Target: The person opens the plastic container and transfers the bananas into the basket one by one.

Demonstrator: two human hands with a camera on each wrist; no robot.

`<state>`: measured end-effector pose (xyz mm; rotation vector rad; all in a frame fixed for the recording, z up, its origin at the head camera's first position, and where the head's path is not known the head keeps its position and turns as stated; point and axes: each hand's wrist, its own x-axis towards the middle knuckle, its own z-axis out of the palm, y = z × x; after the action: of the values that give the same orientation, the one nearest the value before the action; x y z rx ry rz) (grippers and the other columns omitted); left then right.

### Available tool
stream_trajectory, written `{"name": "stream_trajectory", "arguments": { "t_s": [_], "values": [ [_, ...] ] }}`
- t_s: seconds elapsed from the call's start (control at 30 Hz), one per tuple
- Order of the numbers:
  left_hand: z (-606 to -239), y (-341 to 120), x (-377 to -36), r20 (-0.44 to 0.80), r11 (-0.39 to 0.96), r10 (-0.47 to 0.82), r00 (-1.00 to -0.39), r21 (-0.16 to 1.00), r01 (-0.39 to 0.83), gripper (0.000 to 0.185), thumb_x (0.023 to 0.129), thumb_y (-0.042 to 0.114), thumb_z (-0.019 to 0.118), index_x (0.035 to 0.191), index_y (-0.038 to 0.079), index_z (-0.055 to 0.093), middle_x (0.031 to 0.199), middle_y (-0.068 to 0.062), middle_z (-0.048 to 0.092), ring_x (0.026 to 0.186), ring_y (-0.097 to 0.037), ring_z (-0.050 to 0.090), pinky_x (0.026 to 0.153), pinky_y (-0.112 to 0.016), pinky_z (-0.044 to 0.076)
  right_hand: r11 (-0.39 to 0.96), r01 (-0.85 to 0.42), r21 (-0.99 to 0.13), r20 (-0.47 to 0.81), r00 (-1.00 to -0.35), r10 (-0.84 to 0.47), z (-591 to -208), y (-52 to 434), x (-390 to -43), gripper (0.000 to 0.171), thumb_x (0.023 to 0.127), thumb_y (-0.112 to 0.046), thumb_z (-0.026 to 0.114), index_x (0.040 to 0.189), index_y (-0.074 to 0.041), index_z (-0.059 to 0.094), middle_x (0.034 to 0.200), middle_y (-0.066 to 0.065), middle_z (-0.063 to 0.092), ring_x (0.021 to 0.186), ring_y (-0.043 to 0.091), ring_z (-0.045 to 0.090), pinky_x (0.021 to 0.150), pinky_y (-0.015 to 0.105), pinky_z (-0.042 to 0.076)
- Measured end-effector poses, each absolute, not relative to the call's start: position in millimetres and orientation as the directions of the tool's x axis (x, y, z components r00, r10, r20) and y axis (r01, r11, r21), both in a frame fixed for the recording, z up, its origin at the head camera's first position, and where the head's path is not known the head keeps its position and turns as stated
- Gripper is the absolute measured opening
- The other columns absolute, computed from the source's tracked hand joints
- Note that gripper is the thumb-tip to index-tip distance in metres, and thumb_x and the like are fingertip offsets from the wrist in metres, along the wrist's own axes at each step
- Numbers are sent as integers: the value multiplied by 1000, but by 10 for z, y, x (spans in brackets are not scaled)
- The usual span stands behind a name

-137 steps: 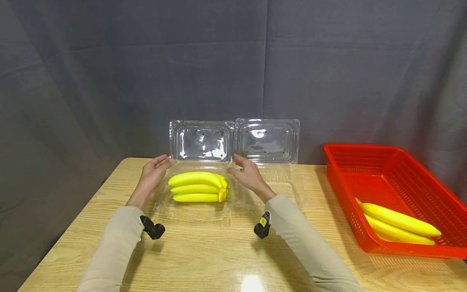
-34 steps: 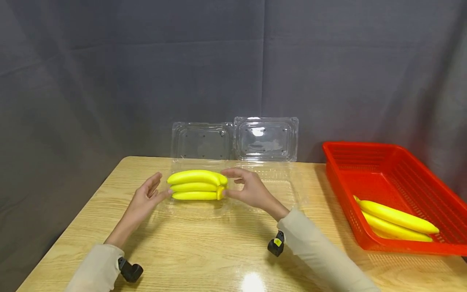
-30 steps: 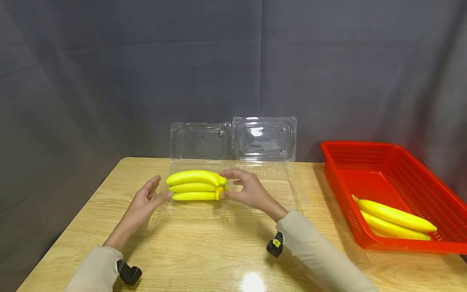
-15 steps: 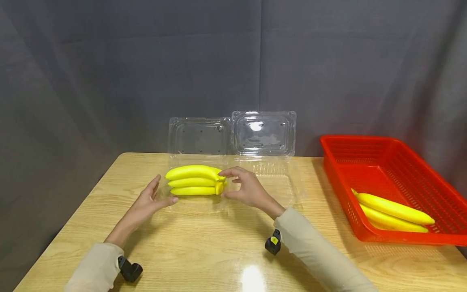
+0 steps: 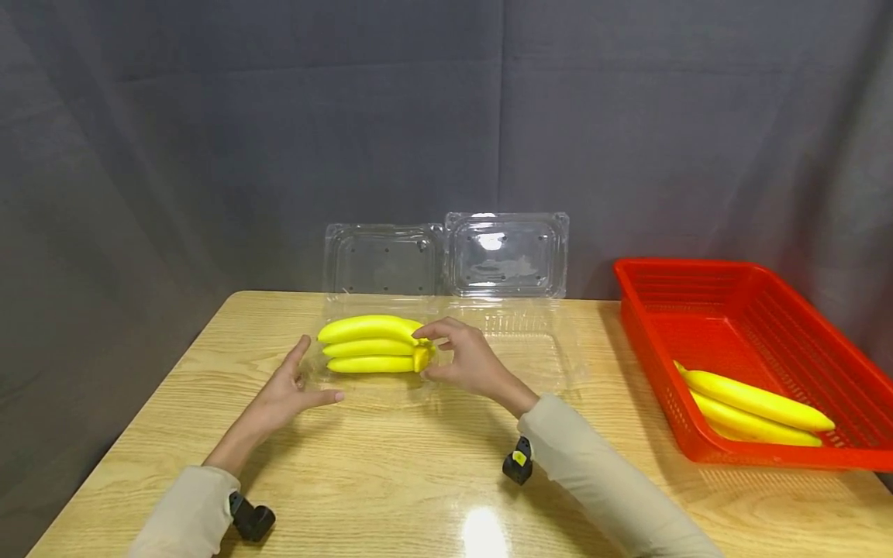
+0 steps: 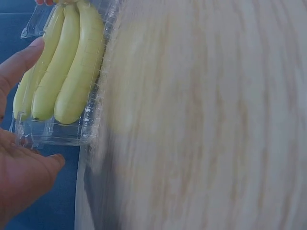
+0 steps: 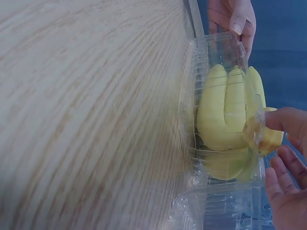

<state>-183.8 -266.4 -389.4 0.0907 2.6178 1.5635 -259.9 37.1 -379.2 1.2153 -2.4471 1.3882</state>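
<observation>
left hand point(image 5: 286, 391): fingers straight, flat at clamshell box's point(image 5: 328, 384) left end, grasping nothing | right hand point(image 5: 463, 363): curled, pinching banana bunch point(image 5: 370, 353) stem end (right side)

Light wood-grain tabletop point(image 5: 391, 473), glossy, with a bright glare of overhead light near the front edge. Behind and to the left, dark grey cloth backdrop point(image 5: 279, 139), hung in panels with faint creases and a vertical seam near the middle. On the right side, red plastic basket point(image 5: 739, 310).
</observation>
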Motion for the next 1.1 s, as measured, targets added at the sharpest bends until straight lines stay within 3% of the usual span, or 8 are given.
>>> {"name": "stream_trajectory", "arguments": {
  "t_s": [0.43,1.1],
  "values": [
    [-3889,-2637,-1829,-40,497,94,-995,868,12,115,82,29,79,154,6,-8,159,-21,-9,135,-59,8,106,-65,21,292,-709,-642,455,-659,-598,-3828,317,-2626,42,69,2,82,109,-2,68,110,6,64,104,25,59,85,41,54],
    [-3886,-2628,-1840,-51,493,76,-996,870,-7,118,80,29,81,154,4,-7,159,-21,-9,137,-56,7,108,-63,19,293,-754,-588,504,-625,-596,-3825,220,-2584,39,76,-3,79,113,-1,68,109,9,63,98,23,60,78,41,56]
  ]
}}
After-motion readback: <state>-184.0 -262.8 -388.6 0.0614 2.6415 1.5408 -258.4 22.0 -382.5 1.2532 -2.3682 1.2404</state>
